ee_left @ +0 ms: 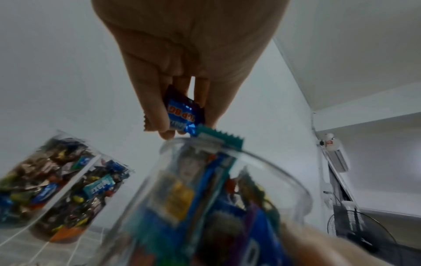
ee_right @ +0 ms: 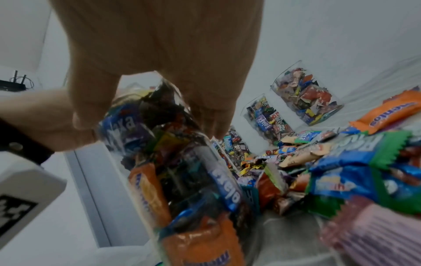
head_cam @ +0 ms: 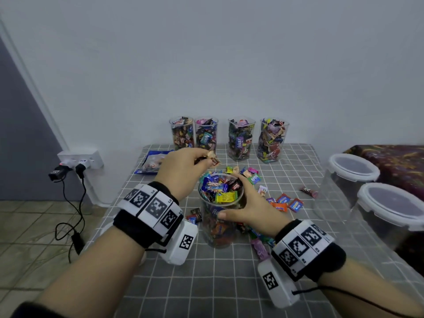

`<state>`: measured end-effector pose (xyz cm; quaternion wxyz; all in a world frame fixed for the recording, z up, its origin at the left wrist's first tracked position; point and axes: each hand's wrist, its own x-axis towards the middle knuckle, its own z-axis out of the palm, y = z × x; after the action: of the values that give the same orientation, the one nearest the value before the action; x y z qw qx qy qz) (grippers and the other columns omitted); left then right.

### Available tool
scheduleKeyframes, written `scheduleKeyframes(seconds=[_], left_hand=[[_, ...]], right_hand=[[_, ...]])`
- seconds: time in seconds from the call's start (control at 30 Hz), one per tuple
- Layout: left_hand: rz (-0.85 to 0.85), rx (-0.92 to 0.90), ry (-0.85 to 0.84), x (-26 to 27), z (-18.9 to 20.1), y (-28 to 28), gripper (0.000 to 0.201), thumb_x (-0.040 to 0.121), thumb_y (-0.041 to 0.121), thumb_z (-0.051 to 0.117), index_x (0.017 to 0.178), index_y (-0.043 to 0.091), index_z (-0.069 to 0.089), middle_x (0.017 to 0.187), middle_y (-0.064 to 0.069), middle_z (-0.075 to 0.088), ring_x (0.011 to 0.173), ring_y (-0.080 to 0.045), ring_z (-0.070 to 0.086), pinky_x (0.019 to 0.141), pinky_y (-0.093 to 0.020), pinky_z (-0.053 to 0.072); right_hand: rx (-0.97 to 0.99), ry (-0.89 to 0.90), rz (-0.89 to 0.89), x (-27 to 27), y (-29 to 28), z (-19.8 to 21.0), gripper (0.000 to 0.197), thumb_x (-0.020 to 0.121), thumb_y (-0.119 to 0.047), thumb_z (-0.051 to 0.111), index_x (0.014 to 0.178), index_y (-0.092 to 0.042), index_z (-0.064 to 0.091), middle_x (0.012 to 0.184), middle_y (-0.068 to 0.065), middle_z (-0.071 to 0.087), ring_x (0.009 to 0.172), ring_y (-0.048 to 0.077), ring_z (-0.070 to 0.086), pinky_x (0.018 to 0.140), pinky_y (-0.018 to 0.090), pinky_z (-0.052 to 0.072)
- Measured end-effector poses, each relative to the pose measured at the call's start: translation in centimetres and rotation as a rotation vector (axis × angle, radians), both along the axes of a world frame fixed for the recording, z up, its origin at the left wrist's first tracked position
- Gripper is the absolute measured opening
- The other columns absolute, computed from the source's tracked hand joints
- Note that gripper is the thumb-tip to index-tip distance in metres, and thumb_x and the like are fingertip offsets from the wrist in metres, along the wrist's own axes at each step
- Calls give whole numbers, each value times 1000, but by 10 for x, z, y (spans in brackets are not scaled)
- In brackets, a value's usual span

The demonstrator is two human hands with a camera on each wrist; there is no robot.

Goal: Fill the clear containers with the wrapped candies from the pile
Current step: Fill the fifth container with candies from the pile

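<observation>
At the centre of the head view a clear round plastic container (head_cam: 220,216), heaped to the rim with wrapped candies, stands on the counter (head_cam: 206,283) with its grey white-gridded cloth. The right hand (head_cam: 250,208) wraps its side, thumb in front and fingers curled round the far wall. The left hand (head_cam: 183,171) hovers just above and left of the rim, fingers bunched around a few wrapped candies (ee_left: 182,111); one looks blue and brown, though blur hides the count. The loose pile of wrapped candies (head_cam: 282,203) lies right of the container and beyond it. Four filled clear containers (head_cam: 241,140) line the counter's far edge, upper centre. Two lidded clear tubs (head_cam: 353,171) sit at the right edge.
</observation>
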<state>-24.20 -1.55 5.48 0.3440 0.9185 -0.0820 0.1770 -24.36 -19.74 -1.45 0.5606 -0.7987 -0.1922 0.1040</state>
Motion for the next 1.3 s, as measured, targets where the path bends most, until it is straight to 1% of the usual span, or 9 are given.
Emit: scheduleKeyframes(seconds=[0.1,0.3,0.43,0.57,0.67,0.83,0.97,1.13,1.3], left_hand=[[-63,141,59,1,4,-4,29,91,33,57,117,24,67,112,5,68,101,-11,58,83,-23,41],[-175,268,71,-10,7,-9,26,88,34,61,113,30,68,112,8,68,102,-10,60,91,-34,47],[-197,199,58,-14,9,-6,29,91,38,56,119,34,64,129,13,58,115,-4,54,95,-18,36],[-102,187,21,-14,13,-1,27,94,33,50,116,31,66,116,11,66,103,-5,58,94,-27,45],[-51,309,59,-14,15,-3,28,93,31,51,117,30,65,116,8,66,104,-9,58,89,-27,43],[-135,557,130,-15,10,-21,27,93,29,51,113,28,68,106,2,69,98,-17,60,84,-33,47],[-157,531,167,-14,10,-24,27,92,25,51,112,28,68,107,3,69,96,-15,59,82,-29,46],[-54,336,60,-13,16,-13,28,90,21,52,113,26,67,113,7,66,98,-10,59,88,-27,44],[-227,427,303,-19,27,-2,24,82,34,67,106,34,67,83,10,66,78,-7,58,74,-27,43]], right_hand=[[62,-22,6,0,3,-3,77,68,-19,84,126,-35,37,124,-9,59,112,4,58,101,31,45],[96,-39,15,0,2,-5,70,72,-12,81,121,-38,37,121,-7,61,110,4,59,95,23,47],[95,-30,15,1,2,-5,70,72,-14,81,122,-37,38,121,-8,61,110,4,59,96,26,47],[56,-22,-6,2,1,-7,78,70,-24,83,131,-32,35,124,-12,59,113,4,57,102,33,45],[60,-20,-13,1,2,-7,77,69,-23,83,129,-32,36,123,-10,59,113,5,57,101,35,45],[76,-50,-17,0,2,-9,68,70,-20,83,119,-39,39,121,-7,60,111,6,59,100,35,46],[93,-57,-15,2,2,-12,71,70,-17,82,121,-40,38,123,-7,58,113,6,57,100,34,46],[76,-59,-15,2,2,-11,73,71,-17,82,123,-38,36,122,-13,56,113,-1,54,97,22,44],[61,-62,-7,0,1,-9,74,73,-15,80,126,-36,34,120,-16,55,111,-5,54,91,13,44]])
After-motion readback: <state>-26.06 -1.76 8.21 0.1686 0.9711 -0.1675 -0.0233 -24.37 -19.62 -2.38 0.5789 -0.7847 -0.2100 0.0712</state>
